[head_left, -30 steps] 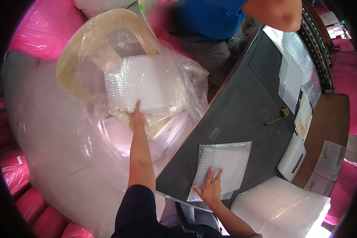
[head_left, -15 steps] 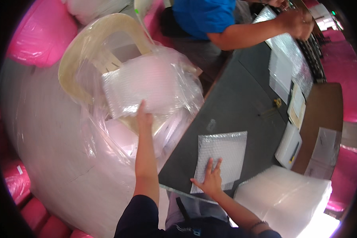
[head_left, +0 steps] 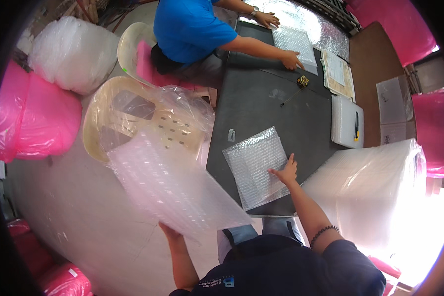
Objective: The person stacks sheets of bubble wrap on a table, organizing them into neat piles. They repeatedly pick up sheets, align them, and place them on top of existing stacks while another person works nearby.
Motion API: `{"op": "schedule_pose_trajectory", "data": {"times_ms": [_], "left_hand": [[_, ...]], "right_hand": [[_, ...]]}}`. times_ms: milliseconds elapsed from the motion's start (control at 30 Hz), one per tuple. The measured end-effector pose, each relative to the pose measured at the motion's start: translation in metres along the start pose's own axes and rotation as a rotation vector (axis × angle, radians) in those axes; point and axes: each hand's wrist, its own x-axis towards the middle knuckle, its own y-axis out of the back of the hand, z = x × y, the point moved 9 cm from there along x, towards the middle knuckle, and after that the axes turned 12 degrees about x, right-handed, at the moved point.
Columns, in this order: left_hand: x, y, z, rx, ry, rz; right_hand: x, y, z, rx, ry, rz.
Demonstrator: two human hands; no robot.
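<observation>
My left hand point(head_left: 169, 231) grips the near edge of a wide bubble wrap sheet point(head_left: 167, 182), pinkish and translucent; the sheet hides some of the fingers. It hangs tilted in the air between the cream plastic chair point(head_left: 96, 116) and the table. My right hand point(head_left: 287, 170) lies on a clear bubble wrap pouch point(head_left: 255, 170), thumb and forefinger spread apart. That pouch is flat on the dark table point(head_left: 241, 108) near its front edge.
Across the table, a co-worker in a blue shirt point(head_left: 195, 32) has both hands by another bubble wrap sheet point(head_left: 293, 44). A tape measure point(head_left: 302, 81), papers point(head_left: 336, 71) and a cutter knife point(head_left: 356, 127) lie rightward. A tall wrapped stack point(head_left: 360, 182) stands at my right.
My left hand has brought the bubble wrap sheet off the chair and toward me, baring the seat. My right hand stays on the pouch. The view has turned, and the co-worker's arms have lowered.
</observation>
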Motion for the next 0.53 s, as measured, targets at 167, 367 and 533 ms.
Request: {"op": "schedule_pose_trajectory", "data": {"times_ms": [167,367,533], "left_hand": [[-0.021,-0.041,-0.016,0.231,-0.174,-0.297],[-0.016,-0.078,-0.068,0.150,0.260,-0.424],[-0.003,-0.158,-0.084,0.855,0.008,-0.546]], "right_hand": [[0.002,-0.026,0.023,0.179,-0.154,-0.228],[0.021,0.057,0.030,0.419,-0.024,-0.021],[-0.081,0.245,-0.015,0.730,0.403,0.501]]}}
